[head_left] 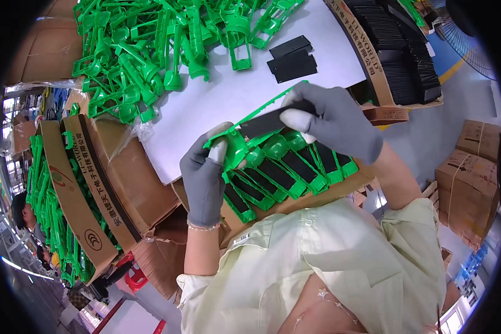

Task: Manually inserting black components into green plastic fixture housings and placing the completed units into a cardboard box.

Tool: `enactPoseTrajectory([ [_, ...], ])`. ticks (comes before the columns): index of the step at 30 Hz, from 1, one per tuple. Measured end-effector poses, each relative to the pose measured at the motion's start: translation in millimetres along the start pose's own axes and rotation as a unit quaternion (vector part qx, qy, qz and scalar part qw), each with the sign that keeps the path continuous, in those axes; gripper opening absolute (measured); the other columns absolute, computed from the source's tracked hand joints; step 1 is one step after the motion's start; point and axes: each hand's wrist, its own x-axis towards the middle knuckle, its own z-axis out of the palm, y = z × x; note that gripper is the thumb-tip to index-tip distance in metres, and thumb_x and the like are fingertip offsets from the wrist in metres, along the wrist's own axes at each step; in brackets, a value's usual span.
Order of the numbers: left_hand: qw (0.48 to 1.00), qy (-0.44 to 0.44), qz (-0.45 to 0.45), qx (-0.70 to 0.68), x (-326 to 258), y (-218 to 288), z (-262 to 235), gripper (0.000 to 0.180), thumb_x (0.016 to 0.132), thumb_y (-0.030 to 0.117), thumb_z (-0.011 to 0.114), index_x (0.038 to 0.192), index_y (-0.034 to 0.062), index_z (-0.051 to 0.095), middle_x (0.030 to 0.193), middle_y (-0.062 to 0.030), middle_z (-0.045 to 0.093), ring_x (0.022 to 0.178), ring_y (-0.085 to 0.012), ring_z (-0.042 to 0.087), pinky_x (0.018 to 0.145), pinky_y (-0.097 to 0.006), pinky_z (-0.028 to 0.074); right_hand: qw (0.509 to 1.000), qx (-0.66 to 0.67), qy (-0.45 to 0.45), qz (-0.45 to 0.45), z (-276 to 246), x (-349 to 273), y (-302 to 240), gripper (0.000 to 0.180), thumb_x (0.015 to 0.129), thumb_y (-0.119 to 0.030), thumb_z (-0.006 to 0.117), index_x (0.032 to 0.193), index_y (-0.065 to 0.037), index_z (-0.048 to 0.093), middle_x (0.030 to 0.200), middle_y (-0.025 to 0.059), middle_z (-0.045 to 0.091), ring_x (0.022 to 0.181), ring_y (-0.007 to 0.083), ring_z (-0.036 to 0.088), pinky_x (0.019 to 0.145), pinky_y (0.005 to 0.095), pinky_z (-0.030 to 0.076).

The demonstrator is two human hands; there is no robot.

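My left hand [204, 170], in a grey glove with pale fingertips, grips the rounded end of a green plastic frame [236, 146]. My gloved right hand [337, 117] pinches a flat black panel [267, 122] between thumb and fingers. The panel lies slanted along the frame, over its long opening; I cannot tell whether it is seated there. Just below my hands, several green frames with black panels in them [275, 173] stand in a row in a cardboard box [339, 192]. Beyond my right hand, two loose black panels [293, 68] overlap on the white tabletop [228, 92].
A heap of green frames [150, 50] covers the table's far left. At the far right stands a carton of stacked black panels [398, 53]. Another carton [75, 195] on the left holds green frames. Tied cartons [466, 183] and a fan [467, 39] are farther right.
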Motion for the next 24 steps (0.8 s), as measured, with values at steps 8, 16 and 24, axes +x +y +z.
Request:
enactPoseTrajectory([
  [8,0.999,-0.026,-0.012,0.035,-2.6,-8.9,3.9,0.032,0.09,0.01,0.058,0.117,-0.0068,0.056,0.095,-0.0126,0.064,0.08,-0.0176,0.064,0.064,-0.026,0.057,0.98,-0.161,0.057,-0.108,9.9,-11.8,21.1,0.022,0.085,-0.02,0.065,0.094,-0.001,0.06,0.071,0.0065,0.063,0.055,0.0112,0.057,0.052,0.0271,0.044],
  [16,0.999,0.026,0.018,0.021,3.4,-13.8,5.9,0.03,0.089,0.009,0.06,0.115,-0.0059,0.058,0.09,-0.0101,0.063,0.076,-0.0156,0.062,0.062,-0.026,0.056,0.978,-0.186,0.057,-0.071,-5.9,-17.0,-7.6,0.024,0.084,-0.023,0.065,0.093,-0.001,0.062,0.065,0.0085,0.062,0.056,0.0135,0.058,0.054,0.0278,0.045],
  [24,0.999,-0.025,-0.022,-0.012,-0.8,-16.7,10.7,0.029,0.088,0.009,0.061,0.113,-0.0067,0.058,0.092,-0.0095,0.062,0.074,-0.0149,0.062,0.063,-0.028,0.058,0.971,-0.205,0.083,-0.089,1.2,-20.8,6.8,0.025,0.084,-0.024,0.066,0.093,-0.001,0.062,0.066,0.0113,0.062,0.055,0.0187,0.058,0.055,0.0293,0.044],
])
